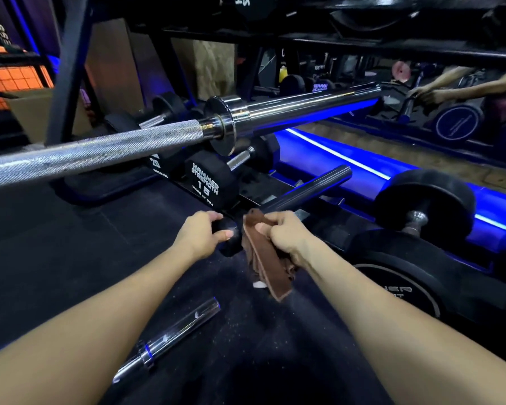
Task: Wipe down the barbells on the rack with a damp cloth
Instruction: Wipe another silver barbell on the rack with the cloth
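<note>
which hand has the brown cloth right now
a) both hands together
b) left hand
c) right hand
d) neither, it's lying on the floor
c: the right hand has its fingers curled round the brown cloth against the dark bar, while the left hand grips the bar's black end, with no cloth in it.

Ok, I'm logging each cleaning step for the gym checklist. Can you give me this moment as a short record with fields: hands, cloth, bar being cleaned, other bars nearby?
left hand: left hand grips the near end of the black bar
right hand: right hand holds the brown cloth wrapped on the black bar
cloth: folded, its loose end hangs below the hand
bar being cleaned: black bar, angled up and away to the right
other bars: chrome barbell crosses above; short chrome bar lies on the floor
nearby: dumbbell marked 15
</note>
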